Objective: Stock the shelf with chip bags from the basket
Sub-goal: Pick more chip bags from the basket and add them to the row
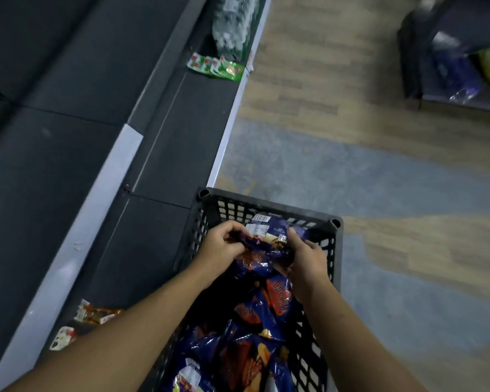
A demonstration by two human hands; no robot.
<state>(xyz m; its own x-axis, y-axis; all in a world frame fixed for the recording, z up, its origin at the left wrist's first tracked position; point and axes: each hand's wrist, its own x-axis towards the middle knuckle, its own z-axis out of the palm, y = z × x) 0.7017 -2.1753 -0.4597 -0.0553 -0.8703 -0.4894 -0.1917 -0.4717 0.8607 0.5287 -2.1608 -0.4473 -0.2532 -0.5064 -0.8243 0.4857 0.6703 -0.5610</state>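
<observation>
Both hands are down at the far end of the basket (266,205), closed on the same crumpled blue chip bag (262,248): the left hand (224,246) pinches its bunched edge with curled fingers, and the right hand (309,261) has its thumb laid over the foil and its fingers tucked beneath. This bag lies on top of the pile inside the basket, not yet lifted out. More blue bags (252,349) fill the near half of the basket, under the forearms.

The step in hand looks like picking out one bag. To do it well, ease the squeeze so the chips are not crushed, and check that only one bag comes up, since the foil of a neighbour with a barcode label sits just beyond the thumb. Lift straight over the rim, then swing left of the basket to the dark shelf (167,154), which lies bare just beside it. Green packets (215,66) sit well beyond the basket, and orange-and-white packets (94,312) lie left of its near end
</observation>
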